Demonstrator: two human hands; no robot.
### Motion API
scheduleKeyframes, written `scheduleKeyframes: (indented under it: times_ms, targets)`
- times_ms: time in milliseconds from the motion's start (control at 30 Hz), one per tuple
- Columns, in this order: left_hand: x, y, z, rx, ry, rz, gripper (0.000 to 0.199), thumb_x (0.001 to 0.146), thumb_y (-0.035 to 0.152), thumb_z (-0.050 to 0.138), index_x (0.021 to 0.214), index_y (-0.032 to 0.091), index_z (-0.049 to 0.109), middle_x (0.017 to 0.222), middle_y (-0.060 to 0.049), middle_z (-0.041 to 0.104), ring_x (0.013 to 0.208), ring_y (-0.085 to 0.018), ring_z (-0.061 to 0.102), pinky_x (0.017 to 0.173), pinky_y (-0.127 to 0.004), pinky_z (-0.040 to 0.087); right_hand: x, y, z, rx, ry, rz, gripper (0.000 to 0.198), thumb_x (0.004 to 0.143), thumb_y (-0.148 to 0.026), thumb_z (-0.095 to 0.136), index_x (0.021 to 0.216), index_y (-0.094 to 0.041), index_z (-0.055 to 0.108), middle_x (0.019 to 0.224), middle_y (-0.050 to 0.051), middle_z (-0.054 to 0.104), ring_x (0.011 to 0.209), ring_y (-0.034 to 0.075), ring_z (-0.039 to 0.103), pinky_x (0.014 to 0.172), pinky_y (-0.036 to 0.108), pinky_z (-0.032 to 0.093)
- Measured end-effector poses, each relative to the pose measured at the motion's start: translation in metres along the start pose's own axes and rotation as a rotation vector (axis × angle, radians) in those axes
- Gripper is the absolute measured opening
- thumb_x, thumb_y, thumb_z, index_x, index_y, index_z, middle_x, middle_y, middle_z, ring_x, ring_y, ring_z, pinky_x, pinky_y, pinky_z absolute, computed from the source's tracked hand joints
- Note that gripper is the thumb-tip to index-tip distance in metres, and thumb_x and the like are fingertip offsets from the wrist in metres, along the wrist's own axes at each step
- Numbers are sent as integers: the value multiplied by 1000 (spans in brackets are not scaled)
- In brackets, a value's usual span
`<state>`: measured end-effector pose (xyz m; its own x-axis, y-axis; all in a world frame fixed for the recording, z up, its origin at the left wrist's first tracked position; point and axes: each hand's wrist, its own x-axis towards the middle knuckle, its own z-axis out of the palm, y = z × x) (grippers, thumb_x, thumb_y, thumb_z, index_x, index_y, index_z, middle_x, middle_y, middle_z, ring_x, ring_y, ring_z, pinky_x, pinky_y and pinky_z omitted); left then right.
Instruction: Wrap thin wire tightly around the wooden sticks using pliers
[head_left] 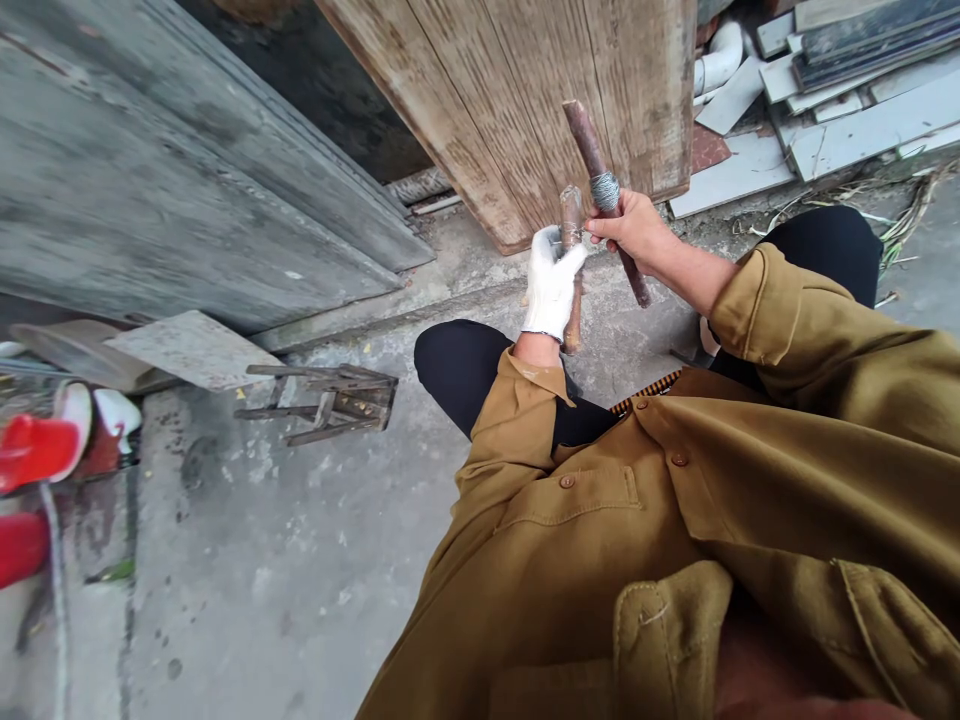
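Note:
My left hand (553, 284), in a white knitted glove, is closed around a brown wooden stick (574, 318) with a pale, shiny upper end. Thin wire seems to loop round that stick just above the glove. Bare and closed, my right hand (632, 234) grips a darker wooden stick (586, 137). A coil of grey wire (604, 192) is wound round this darker stick just above my fingers. Both sticks are held close side by side in front of my knees, the darker one tilted. Whether a strand of wire runs between them I cannot make out.
Wooden boards (517, 110) lean ahead of me, with grey planks (225, 170) at left. A small wooden stool (337, 400) lies on the concrete floor (300, 560). Stacked tiles (877, 120) and a white pipe (720, 60) are at upper right. Red plastic items (37, 450) sit far left.

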<state>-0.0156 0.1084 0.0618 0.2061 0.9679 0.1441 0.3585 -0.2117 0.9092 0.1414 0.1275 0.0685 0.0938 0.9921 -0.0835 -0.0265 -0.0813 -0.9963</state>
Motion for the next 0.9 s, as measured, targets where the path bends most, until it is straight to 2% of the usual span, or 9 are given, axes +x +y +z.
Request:
scheduleKeyframes:
  times_ms: [167, 333, 467, 567, 767, 900]
  targets:
    - [1, -5, 2, -40, -80, -116, 44, 97, 51, 69, 130, 25, 55, 126, -9, 69, 121, -29, 71, 102, -54, 63, 2, 2, 2, -93, 76, -74, 30, 83, -12, 75, 86, -23, 48, 77, -1, 58, 75, 19, 68, 60, 30, 54]
    - [1, -6, 0, 33, -76, -195, 41, 94, 48, 73, 122, 24, 56, 112, -8, 72, 111, -30, 75, 100, -59, 63, 0, -6, 3, -164, 98, -69, 28, 84, -8, 69, 87, -24, 46, 79, -3, 59, 73, 16, 65, 72, 32, 55]
    - [-2, 4, -6, 263, -103, -169, 33, 92, 35, 73, 119, 24, 59, 112, -9, 74, 115, -32, 73, 107, -59, 58, -7, -19, -4, -433, 110, -174, 31, 83, -7, 70, 81, -24, 44, 75, -3, 53, 74, 14, 53, 80, 32, 49]
    - [-3, 11, -10, 405, -130, -146, 31, 90, 28, 71, 119, 23, 60, 118, -12, 75, 119, -34, 71, 110, -56, 55, -14, -26, -8, -633, 71, -218, 39, 80, -9, 73, 76, -25, 38, 73, -4, 47, 73, 14, 43, 79, 32, 43]
    - [-1, 12, -10, 328, -144, -42, 20, 99, 35, 61, 115, 23, 64, 114, -8, 77, 115, -28, 72, 108, -46, 55, -17, -28, -8, -651, 79, -251, 39, 83, -10, 70, 80, -26, 36, 76, -2, 47, 73, 16, 40, 78, 33, 40]
    - [-1, 7, -8, 271, -88, -26, 21, 103, 44, 57, 103, 25, 64, 101, -7, 76, 108, -26, 73, 106, -44, 56, -16, -29, -10, -666, 52, -291, 39, 83, -12, 70, 80, -27, 34, 82, 1, 53, 81, 21, 51, 85, 36, 45]
